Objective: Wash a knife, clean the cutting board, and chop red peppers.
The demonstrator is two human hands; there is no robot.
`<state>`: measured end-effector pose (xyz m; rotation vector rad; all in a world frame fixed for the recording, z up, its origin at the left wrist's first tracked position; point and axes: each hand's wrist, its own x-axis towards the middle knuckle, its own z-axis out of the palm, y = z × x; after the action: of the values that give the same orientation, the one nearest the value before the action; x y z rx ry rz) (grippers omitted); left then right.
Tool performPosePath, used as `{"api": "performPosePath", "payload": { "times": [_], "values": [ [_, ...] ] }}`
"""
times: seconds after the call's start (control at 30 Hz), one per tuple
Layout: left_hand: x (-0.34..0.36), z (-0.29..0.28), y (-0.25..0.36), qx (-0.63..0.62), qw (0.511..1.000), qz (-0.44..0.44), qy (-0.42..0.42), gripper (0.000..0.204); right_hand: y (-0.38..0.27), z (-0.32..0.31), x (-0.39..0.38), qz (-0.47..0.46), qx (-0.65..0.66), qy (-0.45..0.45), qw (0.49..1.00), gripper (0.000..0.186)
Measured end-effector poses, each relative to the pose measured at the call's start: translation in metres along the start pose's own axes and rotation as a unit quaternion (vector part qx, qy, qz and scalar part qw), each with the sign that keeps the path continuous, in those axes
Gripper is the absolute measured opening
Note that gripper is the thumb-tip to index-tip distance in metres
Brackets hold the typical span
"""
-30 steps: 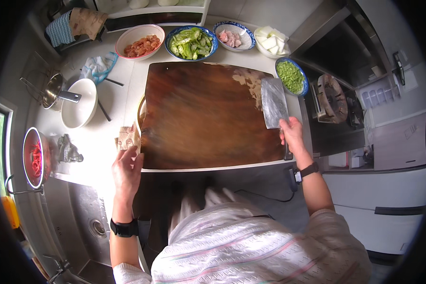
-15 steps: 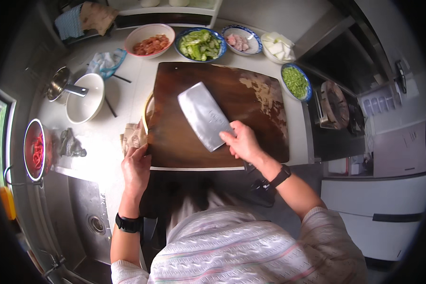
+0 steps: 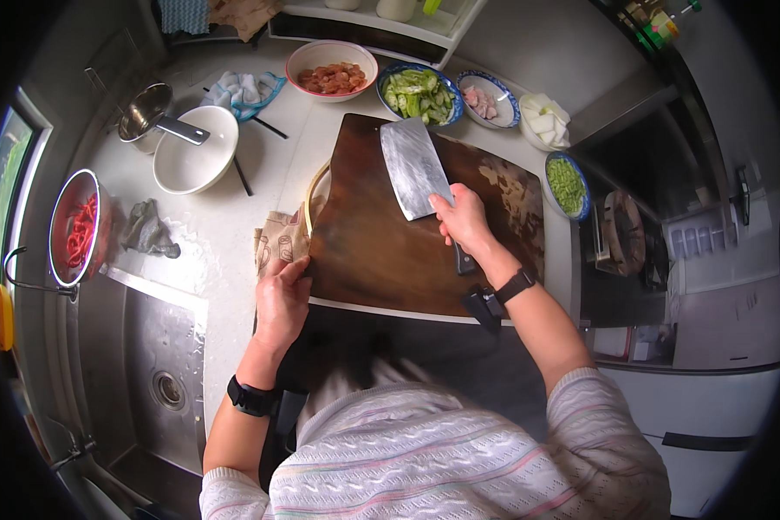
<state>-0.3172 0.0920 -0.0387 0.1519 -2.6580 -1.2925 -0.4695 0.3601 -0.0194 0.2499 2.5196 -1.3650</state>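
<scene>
Right hand (image 3: 464, 218) clenched round cleaver (image 3: 416, 168) handle, blade flat on board (image 3: 373, 251) (pointing away); left hand (image 3: 281, 297) pressing board edge, fingers loosely curled.

A pale counter (image 3: 225, 234) meets a steel sink (image 3: 147, 364) (window (image 3: 4, 191) at far left).

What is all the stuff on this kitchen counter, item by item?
cutting board: 1, dark brown wood, counter centre
cleaver: 1, steel, flat on the board
food bowls: 5, along the board's far and right edges
empty bowl: 1, white, left of the board
steel pot: 1, far left
strainer: 1, red strips inside, by the sink
patterned cloth: 1, beige, at the board's left edge
sink: 1, steel, lower left
left hand: on the cloth and board edge
right hand: gripping the cleaver
</scene>
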Motion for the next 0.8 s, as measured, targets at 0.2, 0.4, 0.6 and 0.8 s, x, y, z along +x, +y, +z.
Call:
{"api": "performPosePath", "payload": {
  "times": [0.2, 0.4, 0.6, 0.8],
  "values": [
    [0.0, -0.001, 0.002, -0.006, 1.0, 0.003, -0.004, 0.028, -0.016, 0.005, 0.006, -0.004, 0.004, -0.034, 0.999, 0.038],
    [-0.001, -0.003, 0.002, -0.005, 1.0, 0.011, -0.002, 0.028, 0.015, -0.033, -0.026, -0.031, 0.012, -0.171, 0.985, 0.022],
    [-0.004, -0.01, -0.008, -0.075, 0.997, -0.016, -0.029, 0.027, 0.067, -0.083, -0.046, 0.037, 0.124, 0.007, 0.992, 0.022],
    [-0.023, -0.049, -0.01, -0.108, 0.992, -0.067, 0.005, 0.025, 0.067, -0.085, -0.033, 0.066, 0.106, 0.079, 0.989, 0.021]
  ]
}}
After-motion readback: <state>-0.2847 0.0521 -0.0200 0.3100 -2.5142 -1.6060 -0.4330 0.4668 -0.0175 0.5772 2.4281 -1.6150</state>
